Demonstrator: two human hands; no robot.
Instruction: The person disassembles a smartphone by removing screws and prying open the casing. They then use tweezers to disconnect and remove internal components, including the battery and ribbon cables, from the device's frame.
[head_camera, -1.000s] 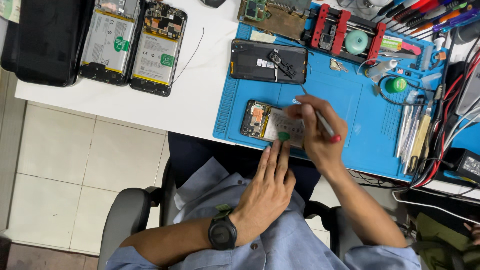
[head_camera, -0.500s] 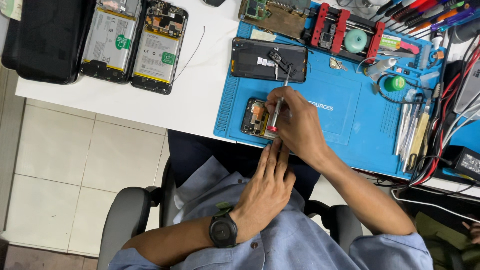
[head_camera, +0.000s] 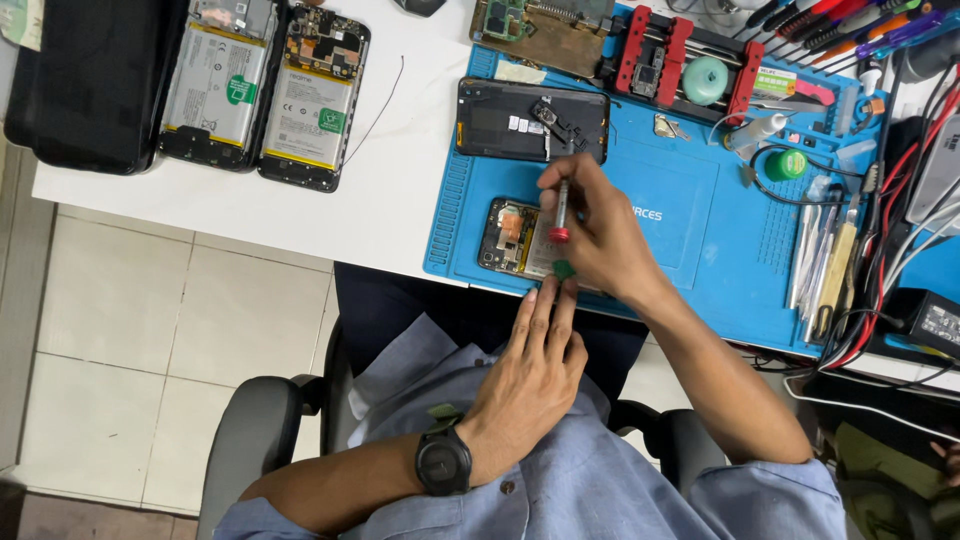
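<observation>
A: What are the fingers doing?

B: The right hand (head_camera: 600, 240) pinches a slim screwdriver (head_camera: 561, 208), tip down near the black phone (head_camera: 530, 120). The left hand (head_camera: 530, 375) lies flat, fingers (head_camera: 545, 305) outstretched, touching the small opened phone (head_camera: 515, 238) on the blue mat (head_camera: 680, 215) at the counter's (head_camera: 400, 170) near edge.

A: How would it handle?

B: Light, stiff, fragile, I'd judge; hold its edges. The right hand hides its right part, and the screws are too small to see.

A flat white table top (head_camera: 400, 190) is seen. Directly on it are laid a blue rubber work mat (head_camera: 700, 230), two opened black phones (head_camera: 265, 95) side by side, and a black rectangular case (head_camera: 90, 85) at the far left.
</observation>
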